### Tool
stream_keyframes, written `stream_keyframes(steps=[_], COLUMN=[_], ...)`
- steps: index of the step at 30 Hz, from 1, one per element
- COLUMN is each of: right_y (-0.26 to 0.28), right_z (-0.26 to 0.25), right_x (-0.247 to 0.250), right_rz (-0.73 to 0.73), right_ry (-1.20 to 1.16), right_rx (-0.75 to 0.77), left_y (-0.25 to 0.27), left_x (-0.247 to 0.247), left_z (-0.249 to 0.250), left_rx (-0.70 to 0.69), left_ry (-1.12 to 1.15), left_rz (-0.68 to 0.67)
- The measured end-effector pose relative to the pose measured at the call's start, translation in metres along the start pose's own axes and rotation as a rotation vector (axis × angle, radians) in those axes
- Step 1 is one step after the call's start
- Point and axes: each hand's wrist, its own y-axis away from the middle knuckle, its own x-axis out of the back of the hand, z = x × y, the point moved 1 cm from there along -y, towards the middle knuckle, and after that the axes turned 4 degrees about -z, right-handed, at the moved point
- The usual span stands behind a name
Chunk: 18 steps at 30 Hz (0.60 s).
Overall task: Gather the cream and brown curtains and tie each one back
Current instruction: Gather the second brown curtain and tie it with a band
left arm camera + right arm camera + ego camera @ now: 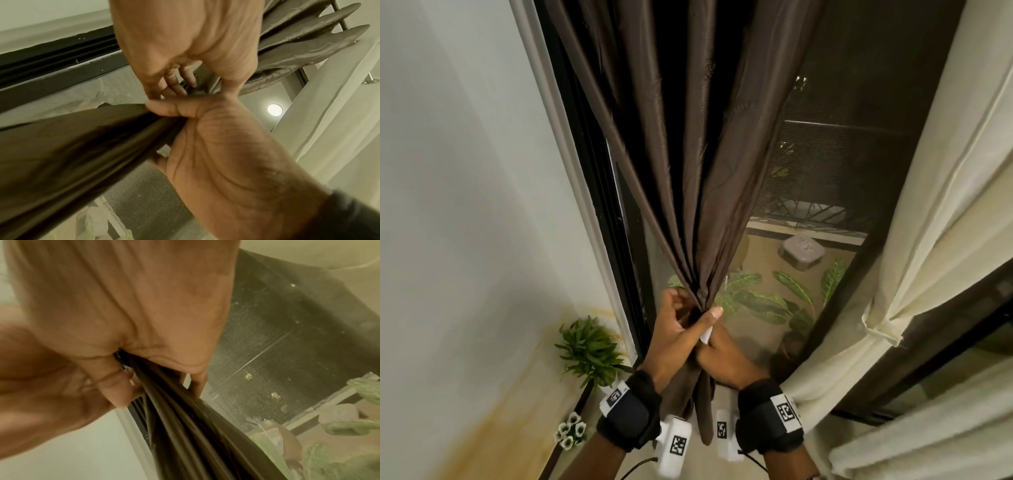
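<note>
A white wall meets a dark-framed screened window, beyond which leafy plants and perhaps a balcony railing show.

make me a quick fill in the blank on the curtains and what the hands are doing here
1. Both hands grip the gathered ____ curtain.
2. The cream curtain hangs to the ____ of it in the head view.
3. The left hand holds the bunch ____ the right hand.
4. A small green potted plant stands by the wall on the ____ side.

Missing words: brown; right; above; left
</note>
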Motion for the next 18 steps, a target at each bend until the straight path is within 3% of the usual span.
stream_keyframes(steps=[4,7,10,13,15,18], right_y=[0.0,0.006,0.004,-0.002,-0.007,-0.016], right_z=[-0.001,0.0,-0.004,-0.009,-0.016,-0.019], right_x=[-0.019,-0.009,0.019,0.039,0.042,0.038], right_rz=[-0.009,-0.074,0.126,0.309,0.209,-0.056], right_ry=[0.126,-0.038,-0.397,-0.234,-0.199,-0.506], right_rx=[0.048,-0.07,-0.18,-0.238,-0.254,-0.342], left_y=[-0.014,-0.021,-0.02,-0.016,-0.012,-0.008], left_x=[0.001,0.012,0.031,0.049,0.057,0.059], left_z=[-0.007,-0.012,-0.008,-0.006,-0.004,-0.003], left_rx=[0.032,0.008,-0.067,0.019,0.084,0.166], left_ry=[-0.155,-0.193,-0.196,-0.161,-0.104,-0.014], left_rz=[0.151,0.144,0.025,-0.193,-0.284,-0.323])
